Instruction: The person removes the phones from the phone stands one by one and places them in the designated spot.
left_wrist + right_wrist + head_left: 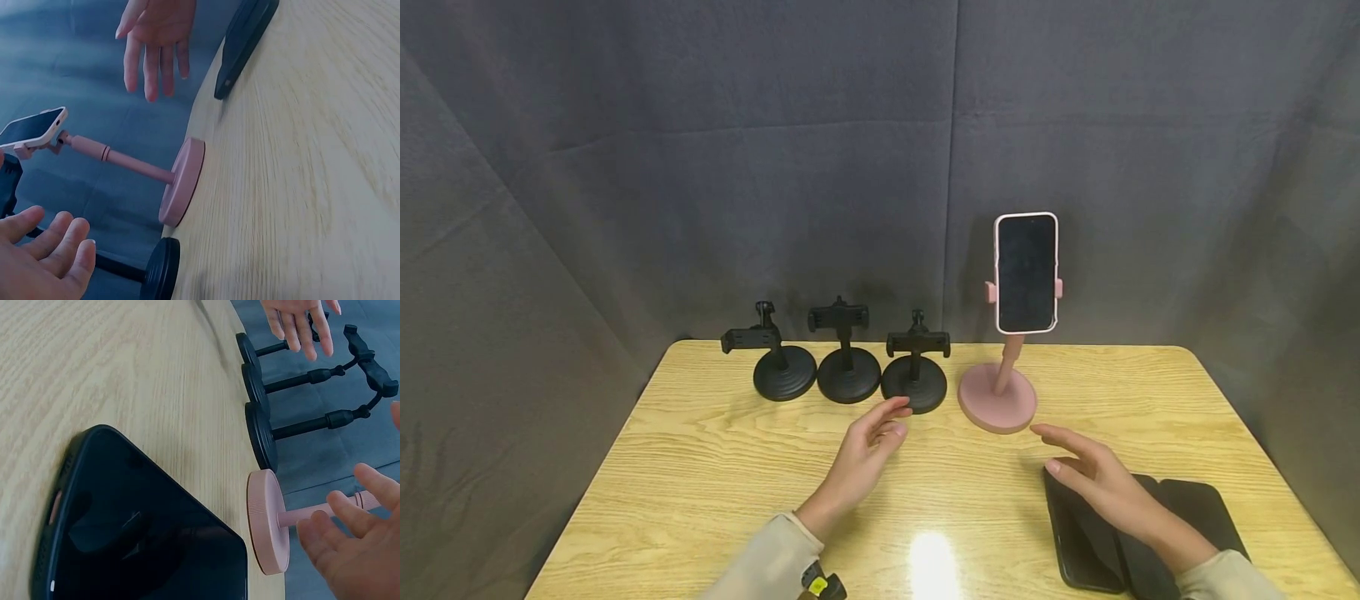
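Observation:
A pink phone stand stands upright at the back of the table. Its clamp bears a phone with a white-pink rim, screen facing forward. My left hand hovers in front of the rightmost black phone stand, fingers relaxed and holding nothing. Near the pink base, my right hand is in the air with loosely bent fingers, also holding nothing. Beneath that hand lie dark phones, side by side and partly hidden by the wrist. One black phone fills the lower part of the right wrist view.
Two more black phone stands, a middle one and a left one, line up with the rightmost one along the back edge. A grey curtain hangs behind the wooden table. Light glares off the table front.

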Tool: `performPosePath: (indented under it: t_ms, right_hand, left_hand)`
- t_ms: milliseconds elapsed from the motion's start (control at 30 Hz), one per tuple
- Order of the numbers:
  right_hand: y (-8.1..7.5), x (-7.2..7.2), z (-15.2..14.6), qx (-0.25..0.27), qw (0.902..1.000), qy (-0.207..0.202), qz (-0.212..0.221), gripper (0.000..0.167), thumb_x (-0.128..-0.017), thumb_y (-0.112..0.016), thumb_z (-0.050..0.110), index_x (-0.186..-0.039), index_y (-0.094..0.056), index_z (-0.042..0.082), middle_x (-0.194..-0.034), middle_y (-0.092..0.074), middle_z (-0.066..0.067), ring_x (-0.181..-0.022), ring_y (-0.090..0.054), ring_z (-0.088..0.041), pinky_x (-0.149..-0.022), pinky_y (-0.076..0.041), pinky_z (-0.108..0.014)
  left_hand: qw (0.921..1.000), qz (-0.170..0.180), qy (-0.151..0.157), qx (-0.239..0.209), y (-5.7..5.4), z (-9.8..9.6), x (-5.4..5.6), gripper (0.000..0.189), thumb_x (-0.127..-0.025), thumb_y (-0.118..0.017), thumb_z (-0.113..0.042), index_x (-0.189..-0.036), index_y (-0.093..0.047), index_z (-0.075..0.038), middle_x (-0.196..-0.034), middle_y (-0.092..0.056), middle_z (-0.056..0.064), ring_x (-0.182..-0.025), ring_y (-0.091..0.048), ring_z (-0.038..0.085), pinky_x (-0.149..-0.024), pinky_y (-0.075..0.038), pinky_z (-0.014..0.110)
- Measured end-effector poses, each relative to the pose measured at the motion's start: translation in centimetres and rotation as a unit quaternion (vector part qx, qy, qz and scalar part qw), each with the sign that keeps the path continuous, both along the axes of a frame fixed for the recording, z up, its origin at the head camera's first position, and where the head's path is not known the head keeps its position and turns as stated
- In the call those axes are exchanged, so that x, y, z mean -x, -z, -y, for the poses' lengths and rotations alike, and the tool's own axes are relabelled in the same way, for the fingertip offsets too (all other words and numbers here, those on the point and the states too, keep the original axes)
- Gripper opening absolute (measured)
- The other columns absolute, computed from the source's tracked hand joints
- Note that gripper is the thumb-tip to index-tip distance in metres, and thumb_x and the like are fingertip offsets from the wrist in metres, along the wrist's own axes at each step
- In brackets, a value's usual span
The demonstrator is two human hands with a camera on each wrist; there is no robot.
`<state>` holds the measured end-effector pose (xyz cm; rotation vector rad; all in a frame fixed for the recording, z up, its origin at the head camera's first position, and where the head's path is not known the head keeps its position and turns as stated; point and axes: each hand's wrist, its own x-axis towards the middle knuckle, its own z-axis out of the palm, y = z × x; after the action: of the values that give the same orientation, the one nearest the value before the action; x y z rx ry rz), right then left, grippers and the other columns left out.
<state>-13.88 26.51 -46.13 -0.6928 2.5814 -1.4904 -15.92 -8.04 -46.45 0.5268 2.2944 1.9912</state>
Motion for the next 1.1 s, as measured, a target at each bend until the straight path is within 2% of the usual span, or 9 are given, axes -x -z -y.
performPosePath:
  t_ms: [67, 200, 267, 500, 533, 633, 867, 933, 1100]
  right_hand:
    - [-0.1, 0.1, 0.0, -0.004, 1.0, 0.003, 0.0, 0.044, -0.104, -0.053, 0.008, -0.147, -0.048, 0.001, -0.149, -0.049, -0.029, -0.127, -0.037, 0.021, -0.099, -0.056, -0.038]
    - [-0.2, 0.3, -0.2, 0.003, 1.0, 0.003, 0.007, 0.044, -0.105, -0.053, 0.009, -0.147, -0.047, 0.0, -0.149, -0.047, -0.03, -0.127, -0.039, 0.02, -0.097, -0.05, -0.019]
    - [-0.3, 0.5, -0.2, 0.007, 0.9999, 0.002, 0.008, 0.044, -0.105, -0.052, 0.009, -0.147, -0.047, 0.0, -0.15, -0.046, -0.03, -0.127, -0.039, 0.02, -0.095, -0.047, -0.014]
    - [-0.7, 0.9, -0.7, -0.006, 0.9998, 0.02, 0.006, 0.043, -0.106, -0.051, 0.012, -0.147, -0.047, 0.001, -0.15, -0.047, -0.027, -0.125, -0.041, 0.019, -0.095, -0.048, -0.016]
    - [-0.7, 1.0, -0.8, -0.009, 0.9997, 0.024, 0.008, 0.043, -0.106, -0.05, 0.013, -0.148, -0.046, 0.001, -0.151, -0.047, -0.027, -0.125, -0.041, 0.018, -0.096, -0.049, -0.02]
    - [-0.8, 1.1, -1.1, -0.009, 0.9992, 0.03, 0.022, 0.044, -0.108, -0.047, 0.015, -0.149, -0.043, 0.0, -0.153, -0.044, -0.027, -0.125, -0.041, 0.018, -0.097, -0.049, -0.021]
    - [-1.1, 1.8, -1.3, -0.019, 0.9986, 0.049, 0.013, 0.044, -0.109, -0.045, 0.019, -0.15, -0.042, 0.0, -0.151, -0.047, -0.025, -0.125, -0.042, 0.018, -0.093, -0.044, -0.011]
    - [-1.3, 2.0, -1.3, -0.016, 0.998, 0.059, 0.013, 0.044, -0.109, -0.046, 0.02, -0.15, -0.043, 0.003, -0.15, -0.051, -0.014, -0.124, -0.043, 0.018, -0.093, -0.043, -0.009]
    - [-1.7, 2.7, -1.6, 0.017, 0.9978, 0.064, -0.003, 0.045, -0.109, -0.047, 0.017, -0.15, -0.042, 0.0, -0.139, -0.051, 0.026, -0.123, -0.046, 0.019, -0.094, -0.044, -0.004]
  left_hand:
    - [1.0, 0.003, 0.004, -0.005, -0.1, -0.4, 0.1, 0.043, -0.106, -0.051, -0.017, -0.148, -0.047, -0.006, -0.142, -0.058, 0.016, -0.125, -0.057, 0.036, -0.102, -0.048, 0.025]
    - [0.9998, 0.01, 0.01, -0.01, -0.2, -1.2, 0.2, 0.043, -0.106, -0.051, -0.018, -0.148, -0.048, -0.007, -0.142, -0.058, 0.016, -0.127, -0.056, 0.04, -0.104, -0.048, 0.029]
    - [0.9998, 0.013, 0.015, -0.01, -0.3, -1.5, 0.3, 0.043, -0.106, -0.052, -0.017, -0.148, -0.048, -0.007, -0.143, -0.058, 0.015, -0.127, -0.057, 0.039, -0.105, -0.048, 0.032]
    - [0.9985, 0.003, 0.054, 0.0, -0.4, -3.0, 0.9, 0.044, -0.107, -0.05, -0.021, -0.15, -0.046, -0.01, -0.144, -0.057, 0.015, -0.128, -0.057, 0.039, -0.105, -0.05, 0.029]
    - [0.9982, 0.0, 0.059, 0.001, -0.5, -3.3, 1.0, 0.044, -0.107, -0.049, -0.022, -0.15, -0.046, -0.011, -0.144, -0.057, 0.015, -0.128, -0.057, 0.039, -0.105, -0.05, 0.029]
    - [0.9977, -0.004, 0.068, 0.003, -0.9, -3.9, 1.3, 0.045, -0.107, -0.049, -0.024, -0.15, -0.046, -0.012, -0.143, -0.057, 0.014, -0.127, -0.058, 0.038, -0.104, -0.051, 0.028]
    - [0.9961, -0.011, 0.088, -0.003, -2.2, -5.5, 1.8, 0.046, -0.107, -0.049, -0.022, -0.151, -0.044, -0.011, -0.146, -0.055, 0.015, -0.132, -0.057, 0.035, -0.106, -0.051, 0.029]
    - [0.9957, -0.012, 0.092, 0.0, -2.6, -5.9, 2.0, 0.045, -0.107, -0.049, -0.021, -0.151, -0.045, -0.011, -0.147, -0.055, 0.014, -0.134, -0.055, 0.033, -0.108, -0.05, 0.029]
    - [0.9954, -0.017, 0.094, 0.005, -3.6, -6.9, 2.5, 0.046, -0.107, -0.05, -0.021, -0.151, -0.044, -0.01, -0.149, -0.055, 0.012, -0.139, -0.053, 0.027, -0.113, -0.047, 0.032]
